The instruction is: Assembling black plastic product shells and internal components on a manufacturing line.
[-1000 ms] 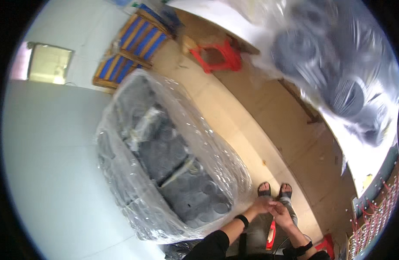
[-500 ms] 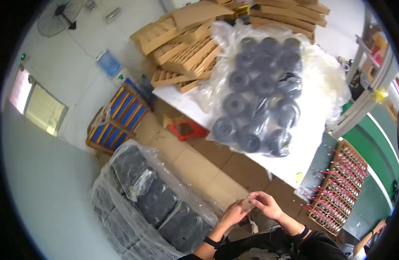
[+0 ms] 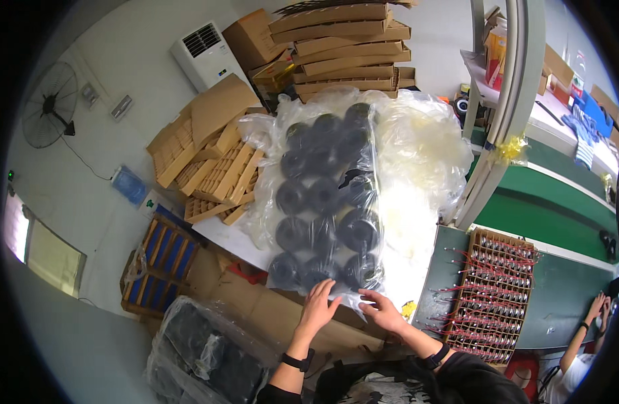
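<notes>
Clear film (image 3: 353, 297) over dark rounds: that's the wrapped bundle (image 3: 324, 195) in front of me, lying on the white counter (image 3: 412, 269), near end at the counter's near edge, long side running away from me. Rounds sit in rows of three, film creased and shiny on top.

My left hand (image 3: 315, 311) is at the near end, fingers spread, thumb well out, tips on or just over the last row; can't tell if they press. My right hand (image 3: 387, 315) is at the near right corner, thumb and index apart beside loose film; can't tell if they touch it.

Handling, my guess: whole lot heavy, each round stiff, film thin, soft, slippery. Film alone probably stretches or tears, so it's a poor lifting grip; rounds could shift inside. Better hold: palms low on opposite long sides, fingers tucked underneath. For film only, pinch the loose edge at the near corner. Rounds don't look fragile; material unclear.

Around: bulky loose plastic (image 3: 424, 158) just right of it, cardboard trays (image 3: 219, 165) left, a red-wired tray (image 3: 494, 296) on the dark green bench (image 3: 558, 296) at right, a second plastic-covered load (image 3: 219, 357) low on my left.
</notes>
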`<state>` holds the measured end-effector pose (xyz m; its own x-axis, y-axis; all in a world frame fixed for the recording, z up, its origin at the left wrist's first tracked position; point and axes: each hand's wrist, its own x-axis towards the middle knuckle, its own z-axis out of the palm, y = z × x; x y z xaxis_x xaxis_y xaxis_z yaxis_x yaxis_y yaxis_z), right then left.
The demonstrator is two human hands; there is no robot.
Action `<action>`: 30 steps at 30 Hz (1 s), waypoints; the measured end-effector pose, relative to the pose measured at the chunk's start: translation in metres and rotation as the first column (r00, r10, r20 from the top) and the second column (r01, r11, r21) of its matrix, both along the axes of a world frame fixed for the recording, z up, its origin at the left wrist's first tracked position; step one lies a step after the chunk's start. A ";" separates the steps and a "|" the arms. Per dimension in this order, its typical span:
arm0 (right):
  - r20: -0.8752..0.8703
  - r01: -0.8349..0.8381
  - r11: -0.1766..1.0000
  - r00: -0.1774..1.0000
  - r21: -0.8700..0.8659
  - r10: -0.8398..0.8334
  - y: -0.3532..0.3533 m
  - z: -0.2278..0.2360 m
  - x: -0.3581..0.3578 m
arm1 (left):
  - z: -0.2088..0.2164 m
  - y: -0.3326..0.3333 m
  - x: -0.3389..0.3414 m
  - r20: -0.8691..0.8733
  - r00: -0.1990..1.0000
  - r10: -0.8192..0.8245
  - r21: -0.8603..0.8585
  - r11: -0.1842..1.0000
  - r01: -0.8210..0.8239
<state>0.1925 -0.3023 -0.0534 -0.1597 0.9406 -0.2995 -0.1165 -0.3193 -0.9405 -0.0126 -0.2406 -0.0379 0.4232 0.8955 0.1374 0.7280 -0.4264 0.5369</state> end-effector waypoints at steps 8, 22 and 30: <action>0.645 -0.291 0.834 0.758 0.469 -0.098 0.065 0.008 -0.028 | -0.014 0.094 -0.014 -0.210 0.977 0.039 0.180 0.984 0.000; 0.872 -0.673 0.573 0.456 0.467 -0.175 0.168 0.007 -0.062 | -0.029 0.164 -0.057 -0.154 0.897 -0.414 0.131 0.892 0.434; 0.957 -0.786 0.547 0.220 0.287 -0.187 0.180 -0.005 -0.050 | -0.019 0.196 -0.085 -0.274 0.756 -0.594 0.295 0.697 0.654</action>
